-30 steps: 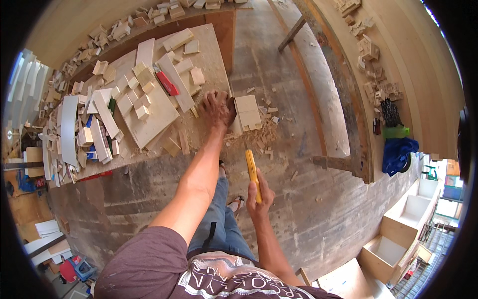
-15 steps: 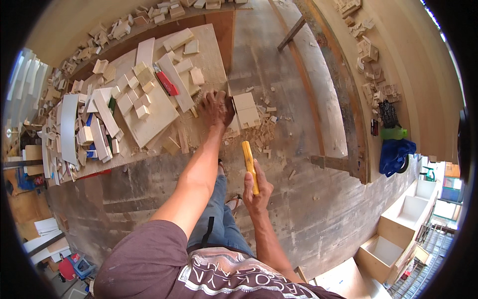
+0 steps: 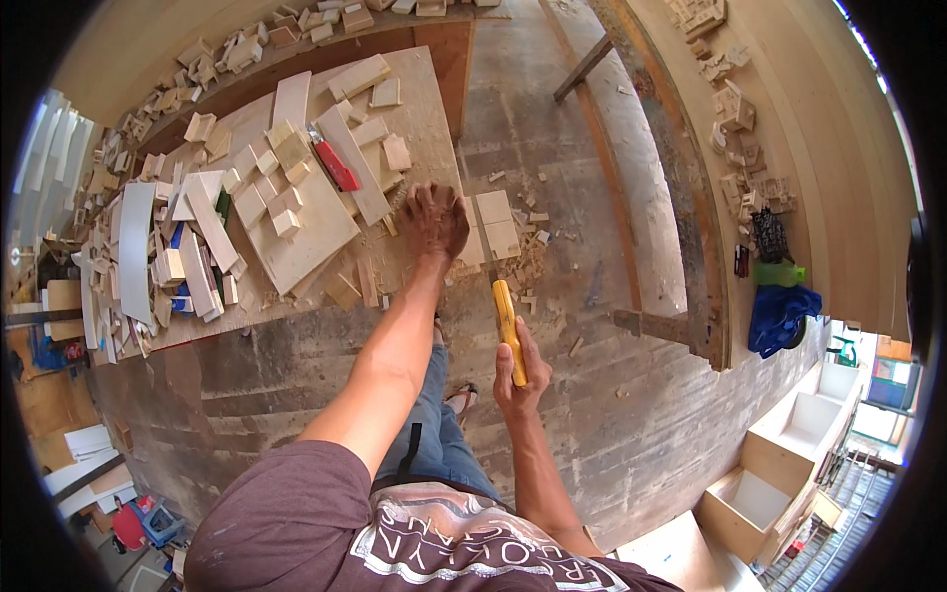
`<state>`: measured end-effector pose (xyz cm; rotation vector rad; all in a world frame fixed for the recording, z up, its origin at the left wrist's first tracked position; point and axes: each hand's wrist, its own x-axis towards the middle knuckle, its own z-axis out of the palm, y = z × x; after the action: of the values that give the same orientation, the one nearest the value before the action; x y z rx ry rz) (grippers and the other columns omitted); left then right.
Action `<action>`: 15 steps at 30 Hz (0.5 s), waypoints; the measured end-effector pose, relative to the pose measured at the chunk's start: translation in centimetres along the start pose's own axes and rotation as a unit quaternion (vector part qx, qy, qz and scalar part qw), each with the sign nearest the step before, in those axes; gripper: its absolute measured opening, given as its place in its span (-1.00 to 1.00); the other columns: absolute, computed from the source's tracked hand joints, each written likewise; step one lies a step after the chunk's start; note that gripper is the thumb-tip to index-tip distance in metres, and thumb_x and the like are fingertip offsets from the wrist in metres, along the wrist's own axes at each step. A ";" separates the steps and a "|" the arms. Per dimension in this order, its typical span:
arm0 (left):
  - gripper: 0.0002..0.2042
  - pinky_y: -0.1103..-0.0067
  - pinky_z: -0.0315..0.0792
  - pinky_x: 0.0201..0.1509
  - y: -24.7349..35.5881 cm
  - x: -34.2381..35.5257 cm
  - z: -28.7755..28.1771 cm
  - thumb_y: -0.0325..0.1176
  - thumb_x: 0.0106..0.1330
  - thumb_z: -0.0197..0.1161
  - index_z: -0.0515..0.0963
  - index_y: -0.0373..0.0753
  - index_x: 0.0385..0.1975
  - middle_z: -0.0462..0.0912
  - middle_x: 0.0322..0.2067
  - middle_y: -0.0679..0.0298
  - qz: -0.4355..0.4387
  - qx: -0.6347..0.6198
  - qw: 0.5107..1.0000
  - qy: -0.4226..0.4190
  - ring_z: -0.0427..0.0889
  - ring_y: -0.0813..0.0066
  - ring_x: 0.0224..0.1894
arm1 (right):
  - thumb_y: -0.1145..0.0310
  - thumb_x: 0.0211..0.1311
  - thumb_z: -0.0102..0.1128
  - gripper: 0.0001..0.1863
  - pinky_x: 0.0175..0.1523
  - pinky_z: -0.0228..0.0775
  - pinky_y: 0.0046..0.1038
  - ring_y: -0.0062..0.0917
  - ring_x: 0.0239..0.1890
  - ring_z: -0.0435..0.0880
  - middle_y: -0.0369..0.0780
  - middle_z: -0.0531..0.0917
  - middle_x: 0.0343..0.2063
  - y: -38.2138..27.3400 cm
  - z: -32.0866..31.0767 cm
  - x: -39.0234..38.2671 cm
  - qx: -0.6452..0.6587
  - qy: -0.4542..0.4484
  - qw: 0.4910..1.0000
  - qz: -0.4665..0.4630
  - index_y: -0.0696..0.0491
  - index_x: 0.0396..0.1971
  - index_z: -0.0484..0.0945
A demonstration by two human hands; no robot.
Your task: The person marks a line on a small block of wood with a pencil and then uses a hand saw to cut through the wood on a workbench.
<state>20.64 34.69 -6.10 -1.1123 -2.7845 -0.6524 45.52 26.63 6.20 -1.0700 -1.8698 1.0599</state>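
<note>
My right hand (image 3: 520,373) is closed round the yellow handle of a handsaw (image 3: 508,331). Its thin blade, seen almost edge-on, runs forward from the handle to a pale wood piece (image 3: 498,225) at the workbench edge. On the left side of the blade, my left hand (image 3: 434,222) bears down with curled fingers on the wood at that edge. What lies under the fingers is mostly hidden. A cut line crosses the face of the pale piece. Left of my left hand, a red-handled utility knife (image 3: 337,166) rests near a long wood strip (image 3: 353,163).
The workbench (image 3: 434,109) carries many small wood blocks (image 3: 266,187) and a pile of offcuts (image 3: 202,232). Scraps and sawdust (image 3: 523,271) lie on the floor past its edge. A wooden frame (image 3: 681,326) stands at right, near a blue bag (image 3: 784,321). Open boxes (image 3: 760,493) sit lower right.
My right hand and the saw have shifted slightly right and away from the lower left. The left hand stays on the wood, and the wood piece looks slightly turned in view.
</note>
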 end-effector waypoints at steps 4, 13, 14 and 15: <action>-0.70 -0.01 0.06 0.41 0.4 0.1 -0.7 -0.05 0.40 0.14 0.52 -0.06 -0.02 0.40 0.25 0.14 -0.015 -0.009 1.000 -0.021 0.21 0.01 0.41 | 0.31 0.43 0.23 -0.56 -0.27 0.52 -0.54 -0.59 -0.42 0.70 -0.04 0.77 -0.28 0.6 0.4 0.1 0.001 -0.017 1.000 0.016 0.26 0.18 0.56; -0.68 0.01 0.00 0.46 -0.1 0.0 -0.2 -0.03 0.43 0.11 0.53 -0.04 0.03 0.34 0.29 0.17 -0.001 -0.003 1.000 -0.007 0.15 0.04 0.44 | 0.37 0.41 0.21 -0.58 -0.29 0.51 -0.55 -0.57 -0.43 0.71 -0.04 0.77 -0.34 1.3 0.2 -1.1 -0.003 -0.025 1.000 0.000 0.26 0.18 0.56; -0.68 0.01 0.00 0.46 -0.2 0.0 0.0 -0.04 0.42 0.11 0.53 -0.04 0.03 0.35 0.29 0.18 -0.009 -0.010 1.000 -0.017 0.15 0.05 0.44 | 0.38 0.41 0.21 -0.58 -0.28 0.51 -0.54 -0.56 -0.43 0.71 -0.03 0.76 -0.34 1.4 0.2 -1.3 0.005 -0.029 0.999 0.012 0.26 0.18 0.57; -0.68 0.01 0.00 0.47 0.3 -0.1 -0.5 -0.04 0.42 0.11 0.54 -0.04 0.02 0.35 0.29 0.19 -0.014 -0.016 0.999 -0.029 0.15 0.05 0.45 | 0.38 0.41 0.20 -0.58 -0.29 0.51 -0.54 -0.55 -0.43 0.71 -0.04 0.77 -0.34 1.3 0.2 -1.1 0.000 -0.023 1.000 0.008 0.27 0.18 0.57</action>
<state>20.82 34.62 -5.59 -1.1178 -2.8526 -0.6807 46.14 25.99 4.79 -1.0708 -1.8994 1.1037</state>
